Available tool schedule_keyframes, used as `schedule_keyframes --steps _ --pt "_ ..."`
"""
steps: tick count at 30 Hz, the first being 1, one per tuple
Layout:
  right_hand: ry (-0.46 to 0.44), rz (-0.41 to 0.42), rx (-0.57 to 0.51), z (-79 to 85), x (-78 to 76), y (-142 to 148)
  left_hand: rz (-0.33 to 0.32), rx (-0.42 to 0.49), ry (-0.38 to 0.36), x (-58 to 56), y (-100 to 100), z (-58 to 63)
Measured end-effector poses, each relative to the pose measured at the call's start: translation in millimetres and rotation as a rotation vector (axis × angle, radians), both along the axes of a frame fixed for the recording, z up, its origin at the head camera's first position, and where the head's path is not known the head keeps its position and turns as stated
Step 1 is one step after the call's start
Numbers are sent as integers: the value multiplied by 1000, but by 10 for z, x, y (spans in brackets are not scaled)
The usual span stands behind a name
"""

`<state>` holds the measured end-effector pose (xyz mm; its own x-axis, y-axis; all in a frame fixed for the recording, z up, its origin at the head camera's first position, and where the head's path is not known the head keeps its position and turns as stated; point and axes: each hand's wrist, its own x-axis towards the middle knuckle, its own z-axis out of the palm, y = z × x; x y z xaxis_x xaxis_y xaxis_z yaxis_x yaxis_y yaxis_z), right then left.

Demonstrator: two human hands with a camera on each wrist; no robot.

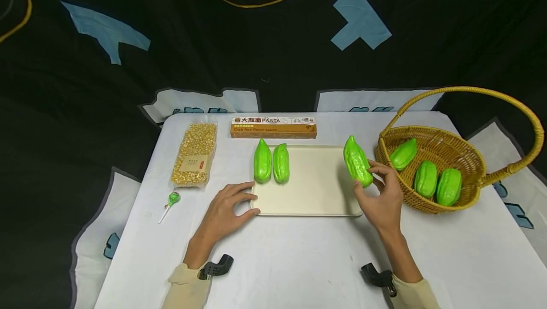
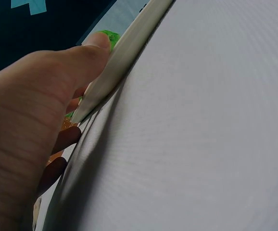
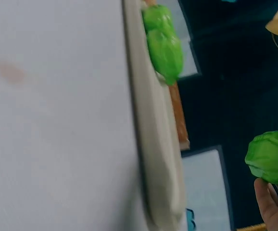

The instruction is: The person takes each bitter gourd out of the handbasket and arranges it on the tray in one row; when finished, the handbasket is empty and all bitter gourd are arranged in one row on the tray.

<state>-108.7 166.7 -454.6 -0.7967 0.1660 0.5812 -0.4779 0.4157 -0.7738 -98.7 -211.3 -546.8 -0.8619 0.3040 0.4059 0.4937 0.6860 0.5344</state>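
Observation:
My right hand (image 1: 383, 200) pinches a bright green, ridged bitter melon (image 1: 357, 161) between thumb and fingers, above the right end of a cream rectangular tray (image 1: 316, 195). The right wrist view also has this held bitter melon (image 3: 270, 158), raised off the tray. Two more bitter melons (image 1: 262, 162) (image 1: 281, 163) lie side by side at the tray's left end. There my left hand (image 1: 228, 207) touches the rim, fingers along the left edge and thumb (image 2: 88, 60) near the front corner. Several bitter melons (image 1: 425, 179) sit inside a wicker basket (image 1: 455, 140) to the right.
The basket's tall handle (image 1: 483, 89) arches over it. Behind the tray stands a pasta box (image 1: 273, 128). On the left lie a bag of corn kernels (image 1: 197, 145) and a green lollipop (image 1: 173, 199). A white cloth covers the table (image 1: 290, 261); dark patterned fabric hangs behind.

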Motion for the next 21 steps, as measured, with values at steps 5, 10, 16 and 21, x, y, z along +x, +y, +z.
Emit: schedule_keyframes --steps 5,10,16,21 --pt "-28 51 39 -94 -56 -143 2 -3 -15 -3 -17 -8" --pt "-67 70 58 -351 -204 -217 0 -3 -27 -4 -20 -15" --pt "-133 103 48 -566 -359 -298 -1 3 -13 -6 -14 -8" --pt "-193 131 56 -600 -423 -396 -4 1 -8 -12 -15 -15"
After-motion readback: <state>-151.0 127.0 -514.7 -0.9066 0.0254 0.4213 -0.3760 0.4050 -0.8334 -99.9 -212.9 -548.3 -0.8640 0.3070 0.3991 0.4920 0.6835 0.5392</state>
